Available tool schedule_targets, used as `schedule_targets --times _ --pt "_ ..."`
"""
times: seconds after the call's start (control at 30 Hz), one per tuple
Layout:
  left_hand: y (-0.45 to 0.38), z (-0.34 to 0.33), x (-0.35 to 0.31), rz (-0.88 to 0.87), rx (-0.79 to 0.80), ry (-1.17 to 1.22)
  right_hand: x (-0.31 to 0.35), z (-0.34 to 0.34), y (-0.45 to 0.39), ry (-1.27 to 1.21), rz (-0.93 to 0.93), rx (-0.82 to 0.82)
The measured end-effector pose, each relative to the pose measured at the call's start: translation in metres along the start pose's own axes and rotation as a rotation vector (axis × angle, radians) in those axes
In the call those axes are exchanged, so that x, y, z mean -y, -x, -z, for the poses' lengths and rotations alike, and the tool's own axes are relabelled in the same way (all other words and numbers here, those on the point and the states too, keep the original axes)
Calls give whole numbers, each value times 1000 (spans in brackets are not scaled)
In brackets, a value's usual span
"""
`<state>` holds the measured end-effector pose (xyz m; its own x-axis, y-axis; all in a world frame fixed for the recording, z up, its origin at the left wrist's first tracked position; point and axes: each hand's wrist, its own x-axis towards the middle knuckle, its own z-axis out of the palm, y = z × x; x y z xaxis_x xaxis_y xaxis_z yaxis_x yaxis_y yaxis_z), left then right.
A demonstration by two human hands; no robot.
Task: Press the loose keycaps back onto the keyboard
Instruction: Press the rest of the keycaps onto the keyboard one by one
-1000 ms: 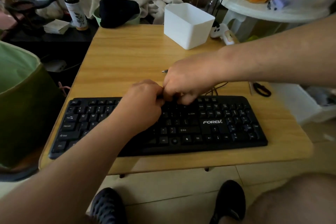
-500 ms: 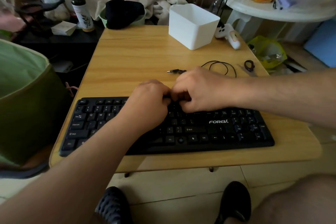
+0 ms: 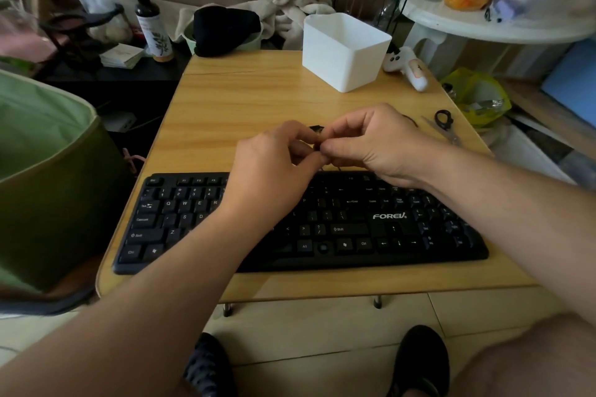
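Observation:
A black keyboard (image 3: 354,229) lies along the near edge of the wooden table (image 3: 251,100). My left hand (image 3: 271,177) and my right hand (image 3: 377,145) meet fingertip to fingertip just above the keyboard's top row. Between them they pinch a small black keycap (image 3: 317,147), of which only a sliver shows. My left forearm hides the keyboard's middle keys, so I cannot see which key sockets are bare.
A white box (image 3: 345,51) stands at the back of the table, with a white controller (image 3: 409,68) beside it. Black-handled scissors (image 3: 443,122) lie at the right edge. A black cable plug (image 3: 317,129) pokes out behind my fingers. A green bin (image 3: 48,171) stands to the left.
Both hands have lifted off the keyboard's top rows and moved back over its rear edge, and now hold the small black piece between their fingertips.

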<state>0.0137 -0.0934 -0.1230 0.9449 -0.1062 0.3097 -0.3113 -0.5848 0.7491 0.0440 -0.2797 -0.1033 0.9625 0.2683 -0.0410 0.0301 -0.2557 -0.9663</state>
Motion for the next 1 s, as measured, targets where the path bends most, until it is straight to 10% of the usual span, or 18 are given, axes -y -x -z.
schedule_targets --times 0.37,1.0 --pt "-11 13 24 60 180 -208 -3 1 23 881 91 -17" --pt "1 -7 10 -94 274 -325 -21 -8 39 815 239 -185"
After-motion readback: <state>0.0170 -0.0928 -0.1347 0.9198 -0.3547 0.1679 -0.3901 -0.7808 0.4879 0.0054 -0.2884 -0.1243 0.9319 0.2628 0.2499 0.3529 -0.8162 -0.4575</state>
